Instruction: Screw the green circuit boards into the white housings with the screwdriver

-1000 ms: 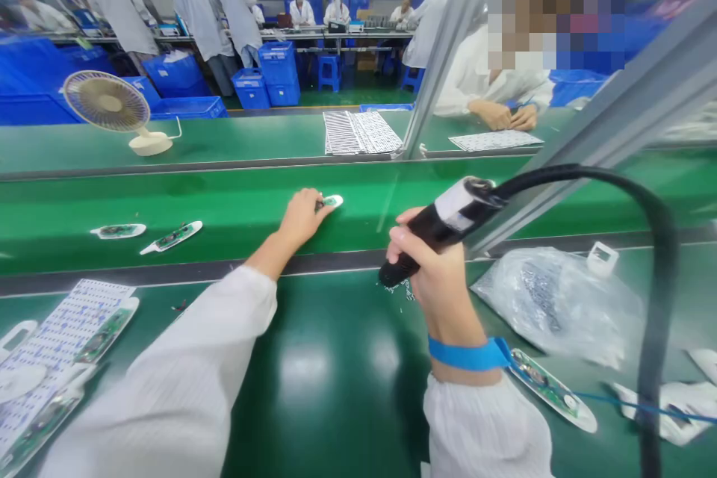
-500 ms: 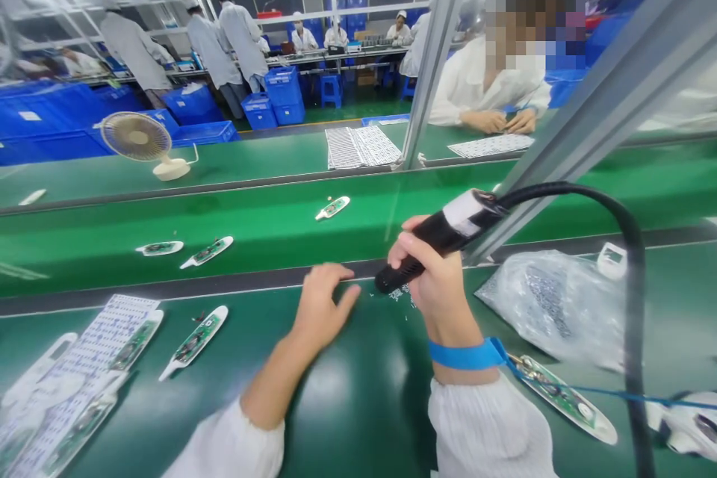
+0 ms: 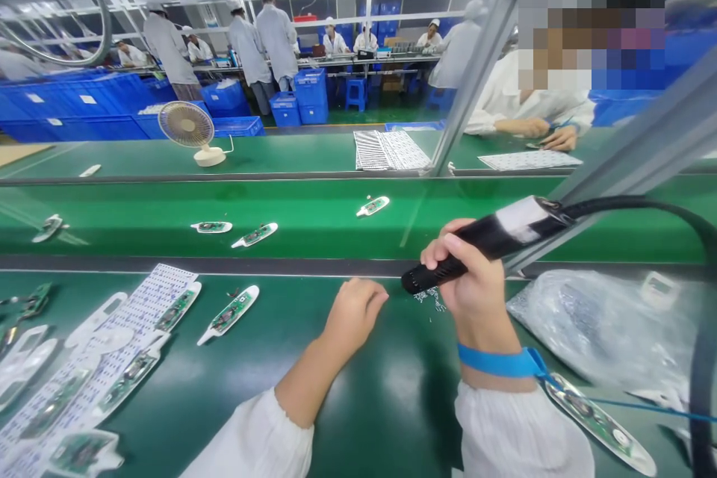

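Observation:
My right hand [image 3: 473, 287] is wrapped round a black electric screwdriver [image 3: 493, 239] with a white label, its cable running off to the right. The screwdriver's blunt black end points down and left, and no bit shows. Beside that end lies a small heap of tiny screws [image 3: 430, 299] on the green table. My left hand [image 3: 354, 317] is just left of the heap, thumb and fingertips drawn together; anything pinched there is too small to make out. Left of it lies a white half-shell with a green circuit board [image 3: 229, 315]. Another such half-shell [image 3: 602, 422] rests by my right forearm.
A printed label sheet [image 3: 168, 287] bears more half-shells at the left. Several half-shells sit on the bright green belt [image 3: 314, 239] ahead. A clear plastic bag [image 3: 594, 321] lies at right, near a slanting metal post [image 3: 476, 60]. Across the belt stand a fan [image 3: 187, 125] and a seated co-worker [image 3: 526, 108].
My left hand's thumb and fingers have come together from spread. The view has turned left, so things sit further right. The screwdriver stays in my right hand.

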Action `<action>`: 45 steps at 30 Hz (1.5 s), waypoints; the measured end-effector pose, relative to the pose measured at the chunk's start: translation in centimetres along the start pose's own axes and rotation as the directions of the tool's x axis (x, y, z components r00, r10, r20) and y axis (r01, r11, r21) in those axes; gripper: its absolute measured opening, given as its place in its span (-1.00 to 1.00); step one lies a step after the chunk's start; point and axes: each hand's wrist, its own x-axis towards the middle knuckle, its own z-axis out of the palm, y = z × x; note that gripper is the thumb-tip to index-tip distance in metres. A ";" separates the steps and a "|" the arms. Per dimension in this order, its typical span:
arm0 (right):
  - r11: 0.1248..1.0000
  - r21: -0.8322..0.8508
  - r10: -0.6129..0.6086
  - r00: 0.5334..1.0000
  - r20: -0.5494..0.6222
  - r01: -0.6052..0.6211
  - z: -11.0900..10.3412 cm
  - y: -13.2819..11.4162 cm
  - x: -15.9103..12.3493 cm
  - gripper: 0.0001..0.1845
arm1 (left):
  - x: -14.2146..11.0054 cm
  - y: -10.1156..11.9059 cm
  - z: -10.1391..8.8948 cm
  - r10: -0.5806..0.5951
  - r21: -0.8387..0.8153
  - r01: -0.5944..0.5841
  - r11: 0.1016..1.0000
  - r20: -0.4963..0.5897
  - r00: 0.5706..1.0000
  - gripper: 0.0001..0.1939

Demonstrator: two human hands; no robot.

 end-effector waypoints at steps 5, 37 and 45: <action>0.999 0.033 0.004 1.000 -0.020 -0.004 0.4 -0.3 0.0 -0.88 | -0.2 -0.2 0.0 0.013 -0.154 -0.026 0.988 -0.080 0.997 -0.87; 0.994 0.094 0.057 0.995 -0.083 -0.049 0.3 -0.6 0.3 -0.83 | -1.0 0.5 -1.8 -0.098 0.236 0.061 0.970 0.148 0.984 -0.90; 0.968 0.250 0.008 0.995 -0.100 0.018 -1.5 -1.6 0.6 -0.83 | 1.3 -1.8 -3.8 -0.069 0.234 0.073 0.969 -0.024 0.997 -0.85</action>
